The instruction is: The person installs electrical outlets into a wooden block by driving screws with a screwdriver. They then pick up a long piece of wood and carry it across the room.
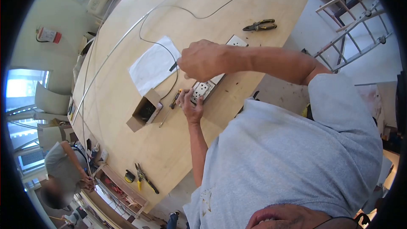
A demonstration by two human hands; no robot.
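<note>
Hands busy at a socket strip on the desk

Left hand (193,107) has its fingers slightly apart at the near end of the white socket strip (202,89), right beside a screwdriver (175,99); can't tell how firmly it's gripping. Right hand (204,60) is curled up above, can't tell what it's pinching.

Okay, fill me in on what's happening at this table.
Someone is working on an outlet strip at the table. Their left hand steadies one end while their right hand, closed, is above it; what it grips is unclear. A screwdriver and an open box lie nearby, pliers further off. Another person is across the table.
</note>
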